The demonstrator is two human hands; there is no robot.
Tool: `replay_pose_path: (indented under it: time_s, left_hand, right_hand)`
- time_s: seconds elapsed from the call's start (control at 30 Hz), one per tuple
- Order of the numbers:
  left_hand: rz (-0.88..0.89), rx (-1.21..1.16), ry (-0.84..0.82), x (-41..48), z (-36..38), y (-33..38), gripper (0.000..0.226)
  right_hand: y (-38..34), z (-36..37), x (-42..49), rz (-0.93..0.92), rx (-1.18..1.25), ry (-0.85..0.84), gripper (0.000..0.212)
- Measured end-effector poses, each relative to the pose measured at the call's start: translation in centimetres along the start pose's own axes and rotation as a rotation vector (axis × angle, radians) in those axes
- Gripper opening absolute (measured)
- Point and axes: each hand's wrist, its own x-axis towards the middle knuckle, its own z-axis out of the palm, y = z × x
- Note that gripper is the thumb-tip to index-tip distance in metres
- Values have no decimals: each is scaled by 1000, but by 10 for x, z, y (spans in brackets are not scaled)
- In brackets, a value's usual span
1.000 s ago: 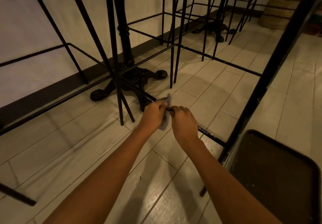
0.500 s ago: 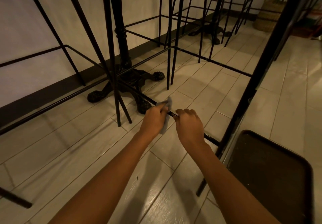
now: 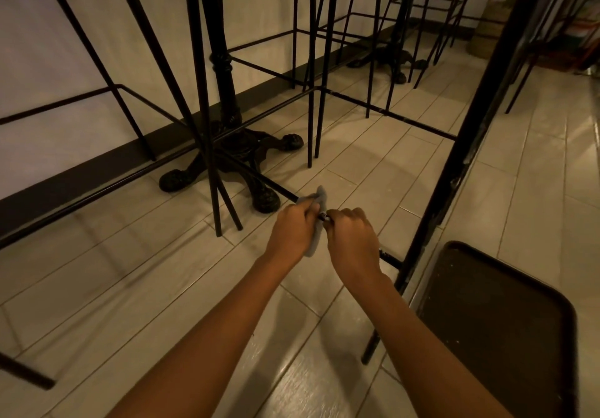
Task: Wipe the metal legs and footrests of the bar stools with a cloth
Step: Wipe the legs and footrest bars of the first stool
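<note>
Left grip: the left hand (image 3: 293, 231) is closed around a grey cloth (image 3: 319, 197), fingers curled, pressing it onto the footrest bar (image 3: 276, 187).
Right grip: the right hand (image 3: 352, 235) is knuckles-up with its fingers curled over the same bar, just beside the cloth.
Cloth: folded over the bar between the two hands, with one end sticking up above the left hand and the other hanging below.
Footrest bar: a thin black rod low over the tiled floor (image 3: 146, 271), running from near the table base (image 3: 259, 148) to the stool leg (image 3: 454, 170).
Stool seat: the dark seat (image 3: 496, 320) is at lower right, beside that leg.
Other stools: thin black legs and bars stand along the wall (image 3: 48, 44).
Far corner: a woven basket (image 3: 487, 27), partly hidden.
</note>
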Motion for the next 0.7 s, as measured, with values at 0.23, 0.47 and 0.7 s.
replay_pose_path:
  time_s: [0.23, 0.47, 0.7]
  left_hand:
    - [77, -16, 17, -13, 10, 5, 34]
    - [9, 21, -7, -6, -4, 10, 36]
    - [23, 32, -41, -15, 6, 15, 35]
  right_hand:
    - [6, 0, -8, 71, 13, -26, 26]
    - [6, 3, -14, 73, 15, 13, 32]
    - [6, 3, -17, 71, 61, 58, 26]
